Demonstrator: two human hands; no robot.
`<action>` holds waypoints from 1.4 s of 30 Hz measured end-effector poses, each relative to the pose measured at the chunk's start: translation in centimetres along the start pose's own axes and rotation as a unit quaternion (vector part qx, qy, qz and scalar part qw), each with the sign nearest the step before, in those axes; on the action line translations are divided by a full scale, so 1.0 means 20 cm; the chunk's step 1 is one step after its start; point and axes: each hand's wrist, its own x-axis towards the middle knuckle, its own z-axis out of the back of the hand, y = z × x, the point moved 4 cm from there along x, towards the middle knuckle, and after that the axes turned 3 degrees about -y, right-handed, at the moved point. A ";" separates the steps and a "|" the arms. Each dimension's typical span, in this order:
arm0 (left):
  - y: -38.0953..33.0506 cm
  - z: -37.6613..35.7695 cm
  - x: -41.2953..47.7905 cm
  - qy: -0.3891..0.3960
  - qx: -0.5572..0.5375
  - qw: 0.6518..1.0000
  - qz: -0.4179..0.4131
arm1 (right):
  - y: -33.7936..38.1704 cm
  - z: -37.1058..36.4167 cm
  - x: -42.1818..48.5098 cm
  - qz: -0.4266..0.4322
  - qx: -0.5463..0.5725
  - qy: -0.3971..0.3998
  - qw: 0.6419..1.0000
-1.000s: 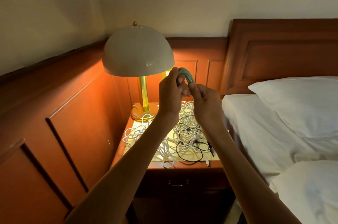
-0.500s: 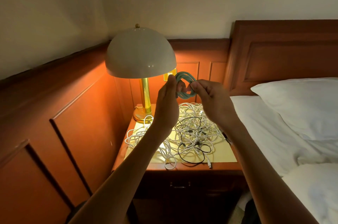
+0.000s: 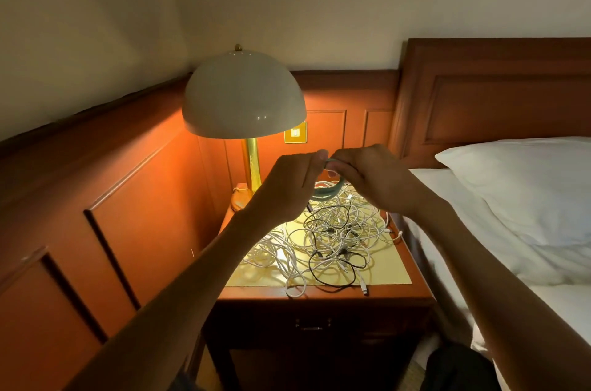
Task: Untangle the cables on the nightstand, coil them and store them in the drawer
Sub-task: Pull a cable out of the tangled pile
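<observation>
A wooden nightstand (image 3: 319, 298) stands in the corner of a room panelled in reddish wood (image 3: 144, 192), between the side wall and a bed (image 3: 447, 230) with white sheets, a white pillow (image 3: 527, 186) and a dark wooden headboard (image 3: 495, 87). A yellow mat (image 3: 391, 272) covers most of its tabletop. On the mat lies a tangle of white and black cables (image 3: 332, 237), spread from the middle towards the front edge, where one white loop and a plug hang just past the mat. A lit lamp (image 3: 243, 99) with a pale dome shade and brass stem stands at the rear left corner, with a yellow switch plate (image 3: 295, 132) on the wall behind it. Above the rear of the tabletop, the left hand (image 3: 287, 186) and right hand (image 3: 371, 179) meet, each grip pinched on a coiled teal cable (image 3: 324, 195) that hangs below the fingers, clear of the pile. The drawer (image 3: 311, 325) in the dark front is closed.
</observation>
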 end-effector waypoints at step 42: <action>-0.01 -0.11 -0.06 -0.088 -0.142 0.973 0.159 | -0.05 -0.14 -0.12 -0.241 0.303 -0.164 0.907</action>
